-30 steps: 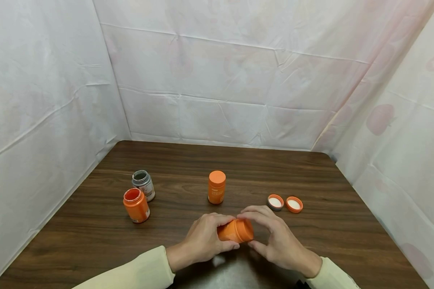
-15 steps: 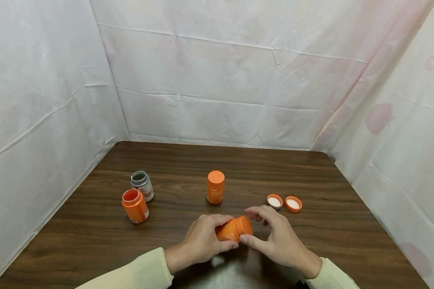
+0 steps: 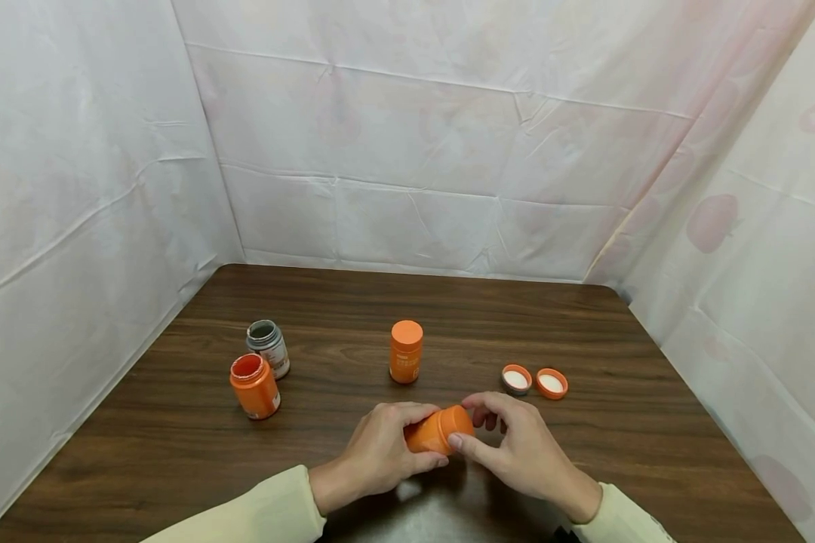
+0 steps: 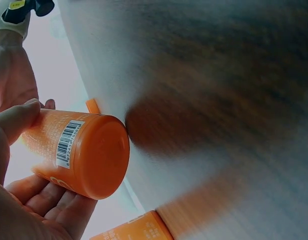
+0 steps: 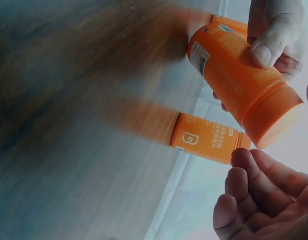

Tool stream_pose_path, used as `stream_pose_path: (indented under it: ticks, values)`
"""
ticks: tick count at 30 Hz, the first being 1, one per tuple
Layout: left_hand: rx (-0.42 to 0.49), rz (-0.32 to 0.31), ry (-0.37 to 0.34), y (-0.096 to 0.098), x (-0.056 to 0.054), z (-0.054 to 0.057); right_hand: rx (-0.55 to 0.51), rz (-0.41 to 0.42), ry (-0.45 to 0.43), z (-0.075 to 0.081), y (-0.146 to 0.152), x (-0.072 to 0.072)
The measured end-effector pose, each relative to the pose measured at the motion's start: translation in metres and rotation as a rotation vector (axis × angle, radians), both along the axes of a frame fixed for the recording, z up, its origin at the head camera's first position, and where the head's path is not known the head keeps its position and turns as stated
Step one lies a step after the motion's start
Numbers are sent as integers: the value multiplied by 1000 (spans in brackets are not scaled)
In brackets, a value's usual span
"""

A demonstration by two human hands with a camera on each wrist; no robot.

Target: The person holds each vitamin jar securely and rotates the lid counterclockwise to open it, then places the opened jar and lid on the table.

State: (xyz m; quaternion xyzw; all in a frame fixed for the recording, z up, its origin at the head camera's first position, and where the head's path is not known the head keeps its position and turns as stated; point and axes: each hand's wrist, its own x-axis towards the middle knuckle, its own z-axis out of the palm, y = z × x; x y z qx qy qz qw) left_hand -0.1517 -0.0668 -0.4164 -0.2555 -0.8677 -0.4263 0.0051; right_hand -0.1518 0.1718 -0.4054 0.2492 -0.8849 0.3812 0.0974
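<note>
My left hand (image 3: pixel 383 445) grips an orange bottle (image 3: pixel 422 435) around its body, tilted with its lid (image 3: pixel 458 422) pointing right. In the left wrist view the bottle's rounded base and a barcode label (image 4: pixel 69 144) show. Around the lid my right hand (image 3: pixel 519 449) is loosely curved, thumb on the near side and index finger on the far side. The right wrist view shows those right fingers (image 5: pixel 254 192) close beside the lid, with a slight gap. A second orange bottle (image 3: pixel 405 358), lid on, stands upright beyond the hands.
At the left of the wooden table (image 3: pixel 339 302) stand an open orange jar (image 3: pixel 258 396) and, behind it, an open grey jar (image 3: pixel 275 353). Two lids lie upturned at the right, one grey-orange (image 3: pixel 516 379), one orange (image 3: pixel 552 384). White curtains (image 3: pixel 407 151) enclose the table.
The right fingers have shifted around the lid: the index finger lifted off its top and came back toward its far side, while the thumb moved left onto its near side. The left hand keeps its grip.
</note>
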Motion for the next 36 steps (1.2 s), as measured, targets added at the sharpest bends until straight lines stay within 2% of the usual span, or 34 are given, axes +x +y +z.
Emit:
stream_pose_path:
  ticks: [5,17,27,36]
  values:
    - [1,2,7,0,0,0,3,-4,-34,2,-1,0]
    - [11,-7,8,0,-1,-1,-10,62,-17,3,-1,-1]
    - [2,-6,2,0,-2,-1,12,107,27,3,2,-3]
    - [11,-11,10,0,-2,-2,2,181,127,5,3,-2]
